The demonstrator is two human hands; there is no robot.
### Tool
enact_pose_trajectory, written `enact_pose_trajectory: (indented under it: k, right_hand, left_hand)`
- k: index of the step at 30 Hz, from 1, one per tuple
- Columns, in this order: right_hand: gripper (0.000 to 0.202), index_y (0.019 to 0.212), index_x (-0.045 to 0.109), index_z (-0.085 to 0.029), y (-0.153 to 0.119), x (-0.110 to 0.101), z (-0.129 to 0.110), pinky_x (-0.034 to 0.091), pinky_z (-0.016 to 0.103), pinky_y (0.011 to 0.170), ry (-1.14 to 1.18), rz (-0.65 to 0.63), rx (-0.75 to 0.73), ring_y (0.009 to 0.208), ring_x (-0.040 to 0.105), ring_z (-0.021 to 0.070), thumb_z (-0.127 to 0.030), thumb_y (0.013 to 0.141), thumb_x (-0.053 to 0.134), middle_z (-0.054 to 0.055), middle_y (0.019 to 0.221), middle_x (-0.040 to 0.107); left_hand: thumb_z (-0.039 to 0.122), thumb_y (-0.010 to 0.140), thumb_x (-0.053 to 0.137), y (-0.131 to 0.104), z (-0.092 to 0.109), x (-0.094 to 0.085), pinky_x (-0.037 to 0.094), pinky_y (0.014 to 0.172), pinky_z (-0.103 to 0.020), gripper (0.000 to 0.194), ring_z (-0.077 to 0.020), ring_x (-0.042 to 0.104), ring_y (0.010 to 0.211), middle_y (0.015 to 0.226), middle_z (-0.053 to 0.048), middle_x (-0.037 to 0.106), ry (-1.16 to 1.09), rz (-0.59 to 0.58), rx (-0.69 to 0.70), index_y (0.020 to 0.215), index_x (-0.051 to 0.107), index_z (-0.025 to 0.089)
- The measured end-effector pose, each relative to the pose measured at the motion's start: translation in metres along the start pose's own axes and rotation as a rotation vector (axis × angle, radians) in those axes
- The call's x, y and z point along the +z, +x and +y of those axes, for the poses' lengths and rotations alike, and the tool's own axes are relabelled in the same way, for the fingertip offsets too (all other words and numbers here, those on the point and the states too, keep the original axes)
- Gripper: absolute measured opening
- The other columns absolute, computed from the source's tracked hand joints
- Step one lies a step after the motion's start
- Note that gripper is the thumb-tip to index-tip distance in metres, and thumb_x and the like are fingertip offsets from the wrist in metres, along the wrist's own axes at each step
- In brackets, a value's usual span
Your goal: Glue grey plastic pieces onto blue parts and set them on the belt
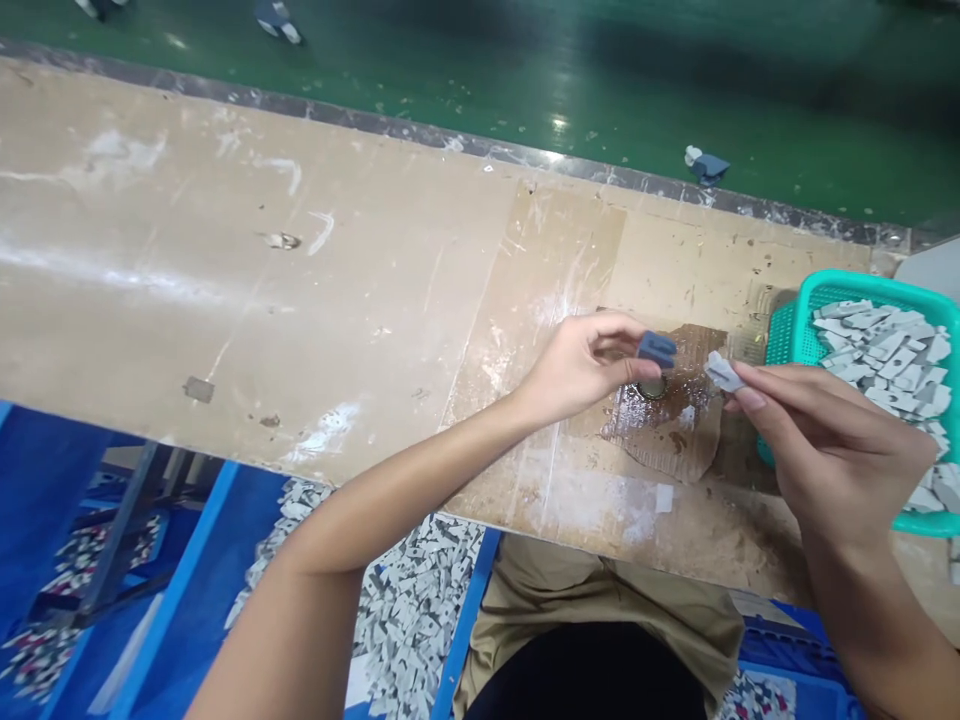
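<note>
Between the thumb and fingers of my left hand (589, 362) is a small dark blue block (657, 349) with a groove or raised mark on its face. My right hand (847, 440) pinches a small light grey piece (722, 372) with a slot in it. The two pieces are apart, held above a wet, brown cardboard patch (686, 440). A small round container (651, 387) stands on that cardboard, just under my left fingertips and partly hidden by them. Beside my right hand is a turquoise basket (784, 335) full of similar grey pieces (885, 355).
The long tan worktable (360, 290) carries stains and scraps. Below its near edge are blue bins (187, 560), some heaped with grey pieces (420, 590). Beyond the far edge lies a green floor (480, 70) with a few dropped pieces (707, 165).
</note>
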State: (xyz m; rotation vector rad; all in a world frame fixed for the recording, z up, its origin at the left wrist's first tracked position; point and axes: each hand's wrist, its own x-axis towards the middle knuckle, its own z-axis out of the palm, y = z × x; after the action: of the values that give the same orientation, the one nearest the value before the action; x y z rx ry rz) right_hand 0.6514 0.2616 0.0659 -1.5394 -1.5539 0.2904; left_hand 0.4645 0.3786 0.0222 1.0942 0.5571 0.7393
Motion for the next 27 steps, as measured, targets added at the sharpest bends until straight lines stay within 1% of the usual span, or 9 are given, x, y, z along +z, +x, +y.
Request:
enact_pose_trajectory:
  k: [4,7,10,13,16,18,20,22,27]
  right_hand:
    - [0.05,0.124,0.072,-0.045,-0.002,-0.003,0.001,0.058,0.04,0.073,0.031,-0.053,-0.034,0.09,0.07,0.0235,-0.007,0.092,0.07,-0.001,0.105,0.073]
    - [0.057,0.127,0.07,-0.048,-0.002,-0.003,0.003,0.058,0.04,0.075,0.04,-0.073,-0.107,0.092,0.07,0.0232,-0.003,0.092,0.068,-0.002,0.107,0.073]
    - [0.058,0.13,0.069,-0.045,-0.001,-0.002,0.004,0.058,0.039,0.074,0.061,-0.093,-0.17,0.09,0.07,0.0223,-0.002,0.091,0.068,0.0,0.108,0.073]
    - [0.058,0.131,0.069,-0.042,0.0,-0.001,0.005,0.058,0.038,0.074,0.078,-0.108,-0.193,0.088,0.07,0.0222,-0.001,0.09,0.068,0.002,0.109,0.073]
    - [0.058,0.132,0.068,-0.041,0.0,0.001,0.005,0.058,0.035,0.072,0.081,-0.145,-0.183,0.089,0.069,0.0204,0.0,0.09,0.068,0.003,0.109,0.072]
    - [0.059,0.134,0.067,-0.041,0.0,0.002,0.005,0.057,0.031,0.07,0.076,-0.174,-0.173,0.09,0.068,0.0186,0.0,0.091,0.068,0.003,0.11,0.071]
    - [0.062,0.136,0.065,-0.041,-0.001,0.002,0.006,0.057,0.029,0.069,0.075,-0.19,-0.181,0.091,0.067,0.0172,0.001,0.091,0.068,0.004,0.111,0.07]
    - [0.062,0.138,0.064,-0.039,-0.001,0.003,0.007,0.058,0.027,0.071,0.073,-0.2,-0.196,0.093,0.067,0.0164,0.001,0.091,0.066,0.004,0.111,0.069]
    - [0.038,0.124,0.075,-0.026,0.0,0.003,0.005,0.058,0.025,0.068,0.041,-0.273,-0.154,0.087,0.068,0.0157,-0.005,0.097,0.06,0.007,0.104,0.07]
  left_hand:
    - [0.018,0.07,0.088,-0.005,0.004,0.007,0.057,0.084,-0.031,0.019,-0.0165,0.069,0.084,0.092,-0.005,0.072,0.038,-0.063,-0.034,0.085,0.076,0.015]
    - [0.016,0.071,0.088,-0.007,0.004,0.009,0.058,0.084,-0.03,0.018,-0.0167,0.069,0.087,0.092,-0.004,0.071,0.017,-0.103,-0.013,0.086,0.078,0.016]
    - [0.015,0.071,0.088,-0.008,0.003,0.009,0.059,0.083,-0.029,0.017,-0.0165,0.07,0.089,0.091,-0.004,0.07,0.006,-0.111,0.005,0.086,0.079,0.017]
    - [0.017,0.07,0.087,-0.009,0.003,0.01,0.06,0.08,-0.029,0.017,-0.0173,0.07,0.087,0.091,-0.005,0.071,0.006,-0.104,0.006,0.085,0.079,0.017]
    - [0.016,0.069,0.087,-0.011,0.002,0.012,0.061,0.076,-0.027,0.016,-0.0174,0.072,0.084,0.09,-0.006,0.072,0.002,-0.079,0.01,0.084,0.08,0.016]
    - [0.014,0.07,0.084,-0.012,0.001,0.015,0.062,0.072,-0.024,0.014,-0.0161,0.073,0.078,0.091,-0.007,0.074,-0.012,-0.053,-0.007,0.084,0.08,0.015]
    - [0.013,0.072,0.083,-0.014,0.0,0.017,0.062,0.067,-0.022,0.014,-0.0143,0.073,0.071,0.091,-0.006,0.075,-0.007,-0.011,-0.013,0.086,0.08,0.016]
    - [0.014,0.073,0.084,-0.016,-0.001,0.019,0.062,0.065,-0.02,0.015,-0.0138,0.073,0.07,0.09,-0.006,0.076,0.03,0.041,0.01,0.087,0.081,0.016]
    - [0.015,0.072,0.085,-0.019,-0.002,0.021,0.061,0.064,-0.023,0.018,-0.0153,0.071,0.072,0.088,-0.007,0.076,0.131,0.094,0.033,0.09,0.082,0.017]
